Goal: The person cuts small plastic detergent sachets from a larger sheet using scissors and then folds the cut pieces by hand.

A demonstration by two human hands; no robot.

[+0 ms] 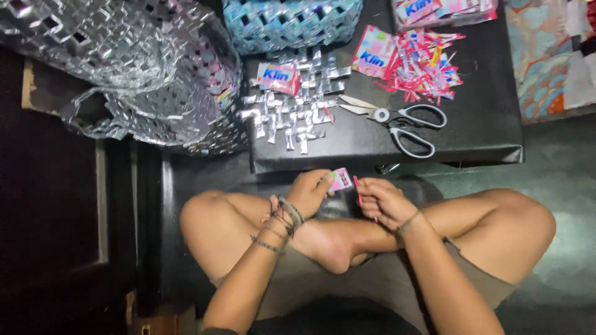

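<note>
Basically, label lines below.

View: head camera looking down at a person sitting cross-legged behind a low black table [484,133].
Left hand [308,193]: fingers closed on a small pink sachet piece [341,180], pinched at its left end.
Right hand [380,201]: fingers curled together around a thin pink strip [358,191]; only a sliver of the strip shows above the fingers.
Sachet piece position: above the lap, just below the table's near edge, between the two hands, a bit nearer the left one.
Key relation: strip sits just right of the sachet piece, close beside it; touching or not, cannot tell.
Strip axis: roughly upright in the view, running toward the table.
Sachet piece axis: tilted, its free end pointing toward the right hand.
Table items: scissors [397,121] blades closed, handles to the right; silver woven mat [292,108] left of the scissors; heap of pink cut strips [425,62] behind the scissors.
Far left: silver woven bag [124,68]; blue woven basket [288,22] behind the mat.
Reach: scissors lie nearer the right hand.
</note>
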